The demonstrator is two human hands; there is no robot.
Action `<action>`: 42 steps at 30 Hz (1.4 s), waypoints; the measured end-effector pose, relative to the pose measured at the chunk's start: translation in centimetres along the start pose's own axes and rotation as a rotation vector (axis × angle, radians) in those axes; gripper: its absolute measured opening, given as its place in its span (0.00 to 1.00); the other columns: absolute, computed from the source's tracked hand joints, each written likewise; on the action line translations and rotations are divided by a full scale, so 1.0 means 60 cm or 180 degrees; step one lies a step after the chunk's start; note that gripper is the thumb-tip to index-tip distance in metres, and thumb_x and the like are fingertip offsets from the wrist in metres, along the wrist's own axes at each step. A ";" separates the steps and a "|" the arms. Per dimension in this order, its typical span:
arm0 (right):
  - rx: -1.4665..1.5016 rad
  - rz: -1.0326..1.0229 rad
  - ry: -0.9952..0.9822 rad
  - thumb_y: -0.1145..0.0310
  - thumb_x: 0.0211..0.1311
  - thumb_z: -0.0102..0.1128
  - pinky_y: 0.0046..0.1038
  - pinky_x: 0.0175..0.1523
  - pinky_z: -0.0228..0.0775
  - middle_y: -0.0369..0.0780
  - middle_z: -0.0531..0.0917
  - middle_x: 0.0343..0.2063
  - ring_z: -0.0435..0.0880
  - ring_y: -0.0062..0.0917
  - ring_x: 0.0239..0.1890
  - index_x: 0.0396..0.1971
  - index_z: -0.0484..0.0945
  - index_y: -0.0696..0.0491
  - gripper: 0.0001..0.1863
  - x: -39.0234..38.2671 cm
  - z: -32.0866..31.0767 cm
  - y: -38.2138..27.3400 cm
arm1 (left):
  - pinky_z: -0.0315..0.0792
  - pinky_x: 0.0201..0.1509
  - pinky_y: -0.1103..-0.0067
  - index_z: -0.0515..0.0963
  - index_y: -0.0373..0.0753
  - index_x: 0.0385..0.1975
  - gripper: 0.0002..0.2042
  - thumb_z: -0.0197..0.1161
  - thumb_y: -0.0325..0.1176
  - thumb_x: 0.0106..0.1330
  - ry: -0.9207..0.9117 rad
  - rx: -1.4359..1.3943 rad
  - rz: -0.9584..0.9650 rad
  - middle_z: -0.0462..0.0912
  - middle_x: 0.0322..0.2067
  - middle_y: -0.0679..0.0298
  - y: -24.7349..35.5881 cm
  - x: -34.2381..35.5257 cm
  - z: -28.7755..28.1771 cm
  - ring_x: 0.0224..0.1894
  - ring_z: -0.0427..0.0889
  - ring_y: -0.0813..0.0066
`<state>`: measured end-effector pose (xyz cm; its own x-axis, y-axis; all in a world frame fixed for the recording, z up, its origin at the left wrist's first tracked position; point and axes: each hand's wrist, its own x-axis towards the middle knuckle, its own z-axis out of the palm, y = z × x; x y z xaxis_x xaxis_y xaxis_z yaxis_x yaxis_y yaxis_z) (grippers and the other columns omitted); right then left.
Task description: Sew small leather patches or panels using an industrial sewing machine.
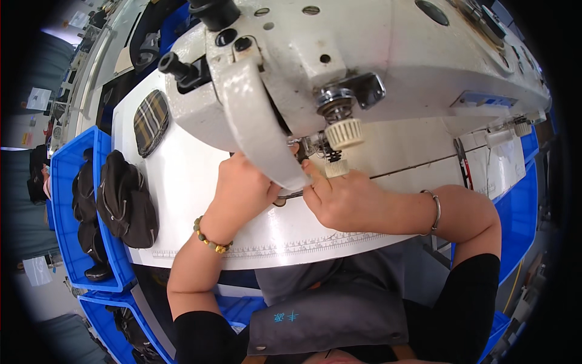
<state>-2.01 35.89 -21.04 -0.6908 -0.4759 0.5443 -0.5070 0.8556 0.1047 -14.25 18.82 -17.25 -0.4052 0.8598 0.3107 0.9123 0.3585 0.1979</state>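
Observation:
A large off-white sewing machine (388,60) stands over the white worktable (200,252). My left hand (239,191) is beside its curved front guard, fingers curled in and partly hidden behind the guard. From the other side my right hand (345,200) reaches in, its fingers bent together by the needle area. Both hands are closed close to the presser foot. Between them a small dark-edged loop (279,202) shows at the table surface. What the fingertips press or hold is too small and too covered to make out.
Left on the table are a plaid fabric piece (151,123) and black zippered pouches (127,199). A blue bin (63,164) with more black pouches stands alongside. Slim red-and-black tweezers or snips (464,164) lie at the right. A ruler strip (303,247) follows the table's front edge.

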 end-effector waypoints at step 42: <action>0.0889 0.0039 -0.0358 0.72 0.50 0.59 0.24 0.18 0.69 0.48 0.82 0.37 0.80 0.23 0.16 0.38 0.79 0.64 0.15 -0.001 -0.021 0.006 | 0.71 0.43 0.72 0.86 0.46 0.38 0.16 0.69 0.26 0.46 -0.0123 0.0056 0.0382 0.79 0.33 0.69 0.009 -0.009 -0.026 0.40 0.78 0.67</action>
<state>-1.50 36.48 -20.00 -0.7427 -0.4987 0.4469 -0.6095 0.7798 -0.1428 -13.60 17.98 -15.88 -0.2909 0.9102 0.2949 0.9551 0.2583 0.1450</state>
